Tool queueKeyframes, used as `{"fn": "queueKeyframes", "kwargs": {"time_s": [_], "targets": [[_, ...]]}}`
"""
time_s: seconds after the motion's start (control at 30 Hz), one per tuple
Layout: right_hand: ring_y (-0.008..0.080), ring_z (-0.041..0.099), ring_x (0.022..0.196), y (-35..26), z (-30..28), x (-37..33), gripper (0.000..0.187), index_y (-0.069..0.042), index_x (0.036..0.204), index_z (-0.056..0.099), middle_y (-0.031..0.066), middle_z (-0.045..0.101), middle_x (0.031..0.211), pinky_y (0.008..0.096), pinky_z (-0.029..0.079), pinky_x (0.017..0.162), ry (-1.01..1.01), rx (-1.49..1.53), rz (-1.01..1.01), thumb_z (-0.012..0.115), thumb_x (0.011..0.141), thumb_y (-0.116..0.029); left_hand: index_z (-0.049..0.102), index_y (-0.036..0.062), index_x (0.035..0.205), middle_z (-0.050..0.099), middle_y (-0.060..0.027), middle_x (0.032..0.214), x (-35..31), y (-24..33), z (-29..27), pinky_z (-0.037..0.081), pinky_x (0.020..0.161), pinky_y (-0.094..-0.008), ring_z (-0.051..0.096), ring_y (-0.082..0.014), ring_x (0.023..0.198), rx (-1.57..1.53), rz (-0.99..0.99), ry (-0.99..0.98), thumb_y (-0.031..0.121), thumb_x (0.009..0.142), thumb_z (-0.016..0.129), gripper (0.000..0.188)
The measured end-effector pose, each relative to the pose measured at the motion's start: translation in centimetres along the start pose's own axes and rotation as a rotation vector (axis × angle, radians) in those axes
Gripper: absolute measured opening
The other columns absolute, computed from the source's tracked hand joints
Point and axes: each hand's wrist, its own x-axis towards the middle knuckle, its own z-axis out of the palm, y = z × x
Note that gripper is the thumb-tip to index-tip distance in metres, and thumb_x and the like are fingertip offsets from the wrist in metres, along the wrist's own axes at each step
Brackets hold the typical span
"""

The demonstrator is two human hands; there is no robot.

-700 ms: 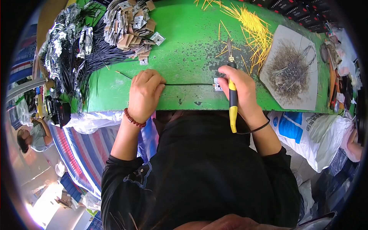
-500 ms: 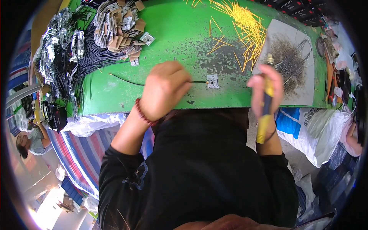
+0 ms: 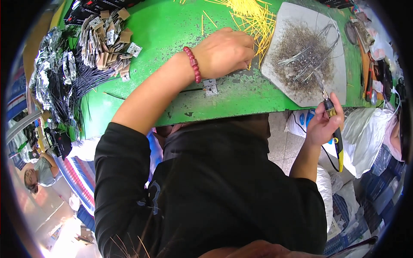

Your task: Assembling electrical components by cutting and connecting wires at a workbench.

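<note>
My right hand (image 3: 325,124) is wrapped round a yellow-and-black soldering iron (image 3: 339,150). Its metal tip reaches over the grey board (image 3: 271,64), close to a tangle of solder wire (image 3: 307,64). My left hand (image 3: 228,52) wears a red bead bracelet. Its fingers are curled down at the edge of the pile of thin yellow sticks (image 3: 264,32); what the fingertips pinch, if anything, is hidden. Below that wrist a small white square circuit board (image 3: 211,87) lies on the green table (image 3: 172,26), with a black cable (image 3: 112,95) running left from it, partly under my forearm.
At the left, a stack of circuit boards with brown backing (image 3: 103,43) stands beside black cables and silvery foil-wrapped bundles (image 3: 45,64). Hand tools (image 3: 368,73) lie along the right edge. White bags (image 3: 365,133) stand below the table there. Another person (image 3: 43,172) is at the far left.
My left hand has moved away and right, from above the black cable to the yellow sticks. My right hand has shifted right and nearer, bringing the soldering iron's tip over the solder wire.
</note>
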Motion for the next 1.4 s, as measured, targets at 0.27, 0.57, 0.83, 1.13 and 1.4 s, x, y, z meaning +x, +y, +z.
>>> {"fn": "queueKeyframes", "kwargs": {"time_s": [0.27,0.57,0.83,1.13,1.4], "targets": [[0.0097,0.048,0.057,-0.6,1.0,0.4,0.034,0.004,0.105,0.052,0.0082,0.057,0.069,0.0213,0.040,0.057,0.015,0.145,-0.014,0.061,0.084,-0.020,0.057,0.0092,0.083,0.061,-0.0049,0.084,-2.6,3.4,-1.4,0.044,0.074,-0.0362,0.060,-0.0248,0.081,0.211,-0.157,0.117,0.008,0.076,0.068,0.014],[0.0067,0.053,0.064,0.0,1.5,0.6,0.022,0.001,0.100,0.055,0.0038,0.059,0.077,0.0197,0.042,0.059,-0.186,0.050,0.061,0.065,0.082,-0.006,0.065,0.0071,0.080,0.063,-0.0076,0.073,-7.0,6.6,-1.6,0.048,0.062,-0.0371,0.062,-0.0286,0.068,-0.056,-0.470,0.328,0.007,0.076,0.071,0.007],[0.0062,0.052,0.063,0.9,2.2,0.7,0.020,0.001,0.099,0.055,0.0031,0.058,0.075,0.0196,0.040,0.059,-0.212,0.046,0.076,0.061,0.081,-0.002,0.066,0.0046,0.082,0.063,-0.0096,0.075,-9.7,8.2,-0.8,0.050,0.063,-0.0357,0.063,-0.0281,0.070,-0.124,-0.603,0.390,0.003,0.075,0.071,0.009],[0.0126,0.056,0.061,1.2,2.4,0.3,0.021,0.003,0.098,0.056,0.0079,0.058,0.076,0.0240,0.046,0.058,-0.178,0.003,0.053,0.060,0.078,-0.005,0.068,0.0042,0.082,0.064,-0.0093,0.076,-10.6,9.3,-0.6,0.049,0.061,-0.0343,0.063,-0.0263,0.070,-0.198,-0.689,0.451,0.004,0.075,0.071,0.007],[0.0107,0.053,0.072,-1.8,4.5,0.4,0.032,0.004,0.104,0.059,0.0063,0.058,0.085,0.0218,0.042,0.066,-0.263,0.242,0.135,0.067,0.076,-0.009,0.064,0.0084,0.077,0.061,-0.0056,0.084,-11.3,8.9,0.9,0.047,0.070,-0.0380,0.060,-0.0262,0.079,-0.009,-0.608,0.529,0.007,0.072,0.072,0.009]]}}
